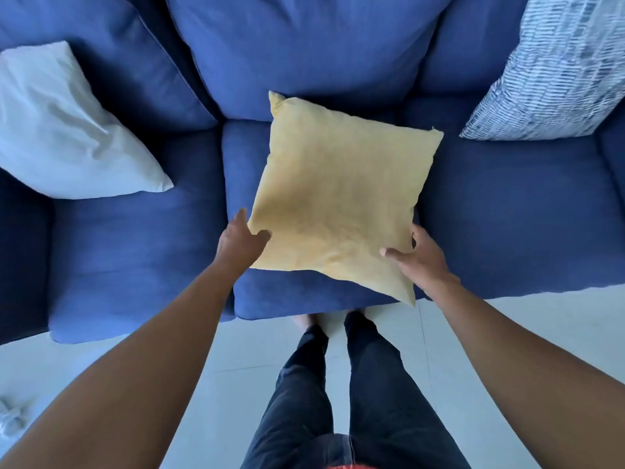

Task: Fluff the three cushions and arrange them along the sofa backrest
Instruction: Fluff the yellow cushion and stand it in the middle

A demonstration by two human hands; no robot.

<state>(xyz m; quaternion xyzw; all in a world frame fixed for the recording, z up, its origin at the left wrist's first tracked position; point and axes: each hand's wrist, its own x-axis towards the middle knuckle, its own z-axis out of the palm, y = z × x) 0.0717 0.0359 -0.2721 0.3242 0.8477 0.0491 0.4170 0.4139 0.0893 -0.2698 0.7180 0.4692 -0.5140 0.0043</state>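
A yellow cushion (341, 194) lies over the middle seat of the blue sofa (142, 245), its far corner near the backrest (304, 49). My left hand (240, 243) grips its near left corner, thumb on top. My right hand (417, 257) grips its near right edge, thumb on top and fingers underneath. A white cushion (61, 130) leans at the left end of the sofa against the backrest. A blue-and-white patterned cushion (554, 72) stands against the backrest at the right end.
Pale floor tiles (236, 360) run in front of the sofa, where my legs in dark trousers (338, 384) stand close to the seat edge. A small grey-white object (12, 418) lies on the floor at the far left.
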